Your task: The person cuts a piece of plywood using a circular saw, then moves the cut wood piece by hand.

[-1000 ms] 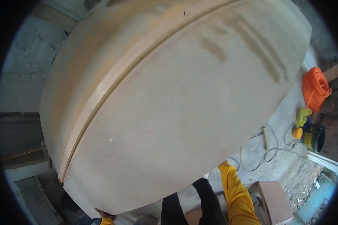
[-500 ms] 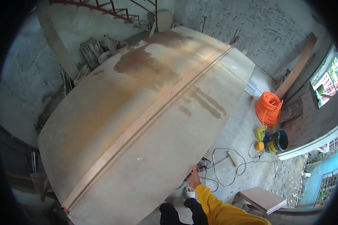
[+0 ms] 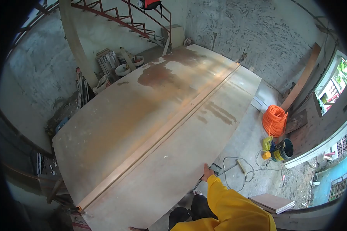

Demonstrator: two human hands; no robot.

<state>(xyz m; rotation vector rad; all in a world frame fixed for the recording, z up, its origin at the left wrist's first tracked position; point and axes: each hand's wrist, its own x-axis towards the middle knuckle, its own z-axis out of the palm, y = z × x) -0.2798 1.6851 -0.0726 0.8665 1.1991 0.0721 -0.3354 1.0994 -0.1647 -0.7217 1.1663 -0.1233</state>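
My right hand (image 3: pixel 208 173) is at the right edge of a large plywood sheet (image 3: pixel 158 181), closed on a corded power tool (image 3: pixel 216 168) with a flat metal plate, which looks like a circular saw; my fingers hide most of its body. Only the fingertips of my left hand (image 3: pixel 134 228) show, stretched out at the sheet's near edge at the bottom of the view. A long straight wooden strip (image 3: pixel 142 153) lies across the sheet, with a clamp (image 3: pixel 241 57) at its far end and an orange piece (image 3: pixel 79 209) at its near end.
Grey cable (image 3: pixel 226 181) loops over the floor at right, beside an orange hose coil (image 3: pixel 274 121), a black bucket (image 3: pixel 284 149) and a small yellow-orange pot (image 3: pixel 266 155). Stacked boards (image 3: pixel 272 202) lie at lower right. White buckets (image 3: pixel 122 69) and a red stair frame (image 3: pixel 131 25) stand behind.
My view has tilted up, so the stairs show more. My right hand remains on the tool at the sheet's edge. Fingertips of my left hand have come into view at the bottom.
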